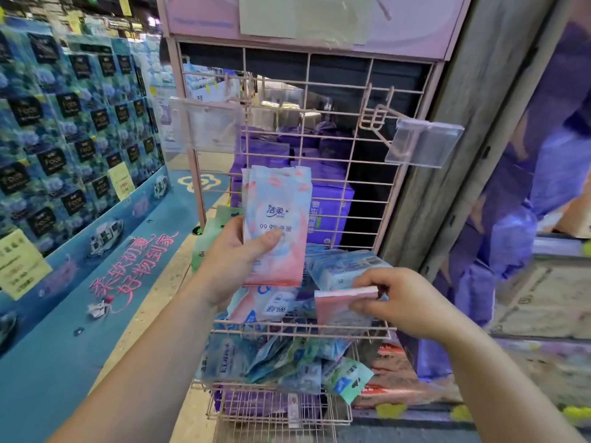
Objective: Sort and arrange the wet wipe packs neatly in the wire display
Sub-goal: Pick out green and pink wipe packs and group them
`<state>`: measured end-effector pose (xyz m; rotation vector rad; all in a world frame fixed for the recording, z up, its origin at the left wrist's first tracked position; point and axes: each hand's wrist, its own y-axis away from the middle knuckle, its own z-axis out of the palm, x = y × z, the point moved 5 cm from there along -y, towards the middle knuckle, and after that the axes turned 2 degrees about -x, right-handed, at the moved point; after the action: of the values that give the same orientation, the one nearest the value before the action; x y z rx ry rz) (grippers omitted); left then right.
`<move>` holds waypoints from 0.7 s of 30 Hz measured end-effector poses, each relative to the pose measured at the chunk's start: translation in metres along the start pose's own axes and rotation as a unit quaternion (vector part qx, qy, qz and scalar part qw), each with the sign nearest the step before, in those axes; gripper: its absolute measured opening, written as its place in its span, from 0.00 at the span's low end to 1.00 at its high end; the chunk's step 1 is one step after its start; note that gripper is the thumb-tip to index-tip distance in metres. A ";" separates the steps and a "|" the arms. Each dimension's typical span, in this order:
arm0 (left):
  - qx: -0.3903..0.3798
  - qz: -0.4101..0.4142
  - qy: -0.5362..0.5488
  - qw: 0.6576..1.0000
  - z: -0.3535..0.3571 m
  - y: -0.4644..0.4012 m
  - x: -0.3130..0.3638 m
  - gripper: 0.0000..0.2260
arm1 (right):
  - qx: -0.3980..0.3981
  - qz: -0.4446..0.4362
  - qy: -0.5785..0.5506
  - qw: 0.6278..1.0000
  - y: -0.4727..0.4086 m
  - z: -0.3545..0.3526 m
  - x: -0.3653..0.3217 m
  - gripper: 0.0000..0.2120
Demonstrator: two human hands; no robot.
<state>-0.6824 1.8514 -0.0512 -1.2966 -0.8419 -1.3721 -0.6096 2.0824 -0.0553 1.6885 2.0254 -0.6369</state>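
At the wire display (307, 193), our left hand (236, 260) grips upright packs (276, 225); right hand (399, 302) pinches another pack (339, 311) by its edge. Soft, light, likely slippery.

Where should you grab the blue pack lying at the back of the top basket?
Probably its long top edge, coming from above and the front. The blue pack lies tilted on the heap with that side bare, while the right hand pinching a pink pack and the basket rail block its lower part.
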 end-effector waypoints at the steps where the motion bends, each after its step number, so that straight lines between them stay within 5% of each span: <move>1: 0.002 -0.001 -0.010 1.000 0.001 -0.001 0.000 0.24 | 0.030 0.000 -0.049 0.998 -0.002 -0.006 0.000 0.05; 5: 0.003 0.000 -0.062 0.998 0.006 -0.004 -0.002 0.18 | 0.107 -0.035 -0.245 0.963 -0.008 -0.028 -0.019 0.04; 10: -0.002 -0.001 -0.102 0.995 0.017 0.000 -0.002 0.23 | 0.139 -0.009 -0.367 0.920 -0.033 -0.021 -0.042 0.06; 15: 0.003 0.002 -0.100 0.995 0.017 0.006 0.004 0.43 | 0.199 0.000 -0.395 0.897 -0.052 -0.018 -0.067 0.05; 19: 0.017 -0.006 -0.054 0.998 0.011 0.005 0.007 0.36 | 0.285 0.009 -0.384 0.878 -0.054 -0.023 -0.071 0.11; 21: 0.044 -0.009 -0.042 0.998 0.005 0.007 0.011 0.32 | 0.338 0.035 -0.446 0.828 -0.051 -0.029 -0.060 0.09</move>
<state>-0.6734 1.8522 -0.0405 -1.2880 -0.9629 -1.2888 -0.6501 2.0441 0.0070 1.3212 1.0866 -1.8564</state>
